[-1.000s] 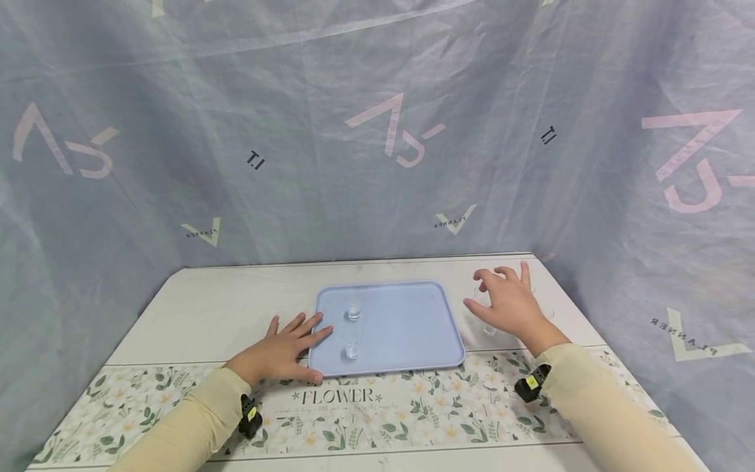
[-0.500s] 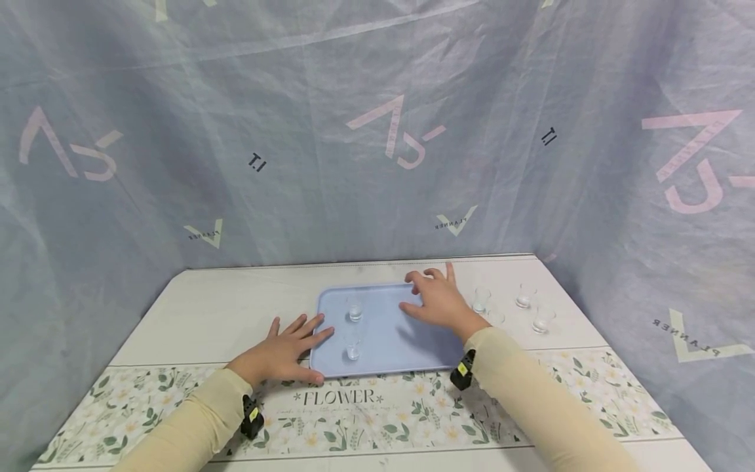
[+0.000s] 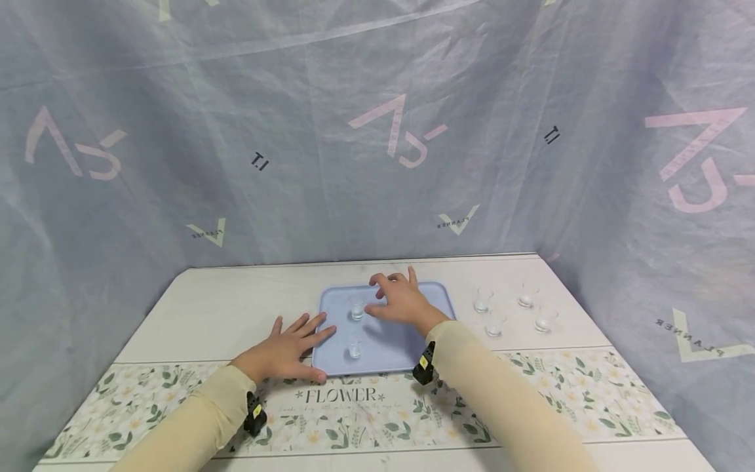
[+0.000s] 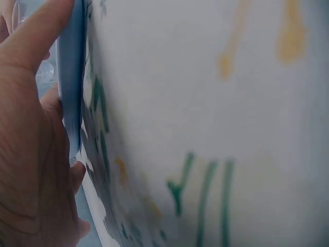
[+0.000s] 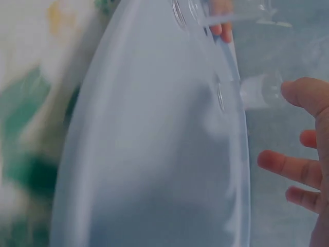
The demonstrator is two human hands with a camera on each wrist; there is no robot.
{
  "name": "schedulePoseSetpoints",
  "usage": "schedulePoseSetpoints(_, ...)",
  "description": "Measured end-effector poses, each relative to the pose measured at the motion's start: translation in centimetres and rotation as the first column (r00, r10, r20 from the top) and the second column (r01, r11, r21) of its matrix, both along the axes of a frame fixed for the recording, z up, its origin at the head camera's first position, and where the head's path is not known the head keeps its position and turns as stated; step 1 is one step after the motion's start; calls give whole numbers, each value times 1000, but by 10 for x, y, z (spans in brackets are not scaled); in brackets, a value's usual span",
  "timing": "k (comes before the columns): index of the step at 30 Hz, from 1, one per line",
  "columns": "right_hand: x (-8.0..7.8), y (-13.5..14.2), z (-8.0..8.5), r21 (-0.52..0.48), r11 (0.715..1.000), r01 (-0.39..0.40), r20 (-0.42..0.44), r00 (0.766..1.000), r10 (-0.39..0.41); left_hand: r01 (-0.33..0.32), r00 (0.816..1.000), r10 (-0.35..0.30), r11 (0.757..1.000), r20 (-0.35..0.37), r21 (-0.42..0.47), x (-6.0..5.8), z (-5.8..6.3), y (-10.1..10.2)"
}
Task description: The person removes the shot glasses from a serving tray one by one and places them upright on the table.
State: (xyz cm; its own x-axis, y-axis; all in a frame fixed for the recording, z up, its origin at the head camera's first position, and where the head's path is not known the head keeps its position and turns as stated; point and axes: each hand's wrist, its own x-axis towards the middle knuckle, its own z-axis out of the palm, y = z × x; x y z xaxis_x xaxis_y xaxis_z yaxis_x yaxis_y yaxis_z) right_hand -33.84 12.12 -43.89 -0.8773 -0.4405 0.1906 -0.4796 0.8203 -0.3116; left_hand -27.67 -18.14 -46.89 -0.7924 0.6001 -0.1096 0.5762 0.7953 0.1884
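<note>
My left hand (image 3: 288, 351) lies with spread fingers over the left edge of a light blue tray (image 3: 385, 349). Two small clear shot glasses stand upright on the tray's left side: the far shot glass (image 3: 356, 312) and the near shot glass (image 3: 354, 350). Over the tray hovers my right hand (image 3: 401, 303), fingers loosely bent, the thumb apart from them. Its thumb tip is right beside the far shot glass. In the right wrist view nothing shows between the thumb (image 5: 306, 95) and the fingers (image 5: 288, 167).
Several more clear shot glasses (image 3: 494, 325) stand on the white table to the right of the tray. A floral strip (image 3: 330, 419) with FLOWER lettering runs along the tray's near side. Behind the table hangs a grey-blue curtain (image 3: 330, 164).
My right hand has moved left from beside the glasses on the right to above the tray, near the far shot glass. Those right-hand glasses are now uncovered. My left hand has stayed in place.
</note>
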Motion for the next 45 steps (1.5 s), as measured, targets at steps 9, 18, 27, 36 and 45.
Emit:
schedulePoseSetpoints(9,-6,-17,-11,-37,999,-5,34,999,6,6,1000,-6,1000,7,-3,-2,-1,0)
schedulePoseSetpoints(18,-9,-25,-19,-32,999,-29,30,999,30,8,1000,-8,1000,4,-13,-1,-1,0)
schedulePoseSetpoints(27,-7,-30,-23,17,999,-30,-25,999,31,1,1000,-1,1000,8,-10,0,0,2)
schedulePoseSetpoints(36,-6,-28,-21,18,999,-34,-48,998,35,5,1000,-5,1000,5,-4,1,2,3)
schedulePoseSetpoints(45,2,-8,-11,4,1000,-30,-57,998,30,-2,1000,3,1000,16,-10,1,3,1)
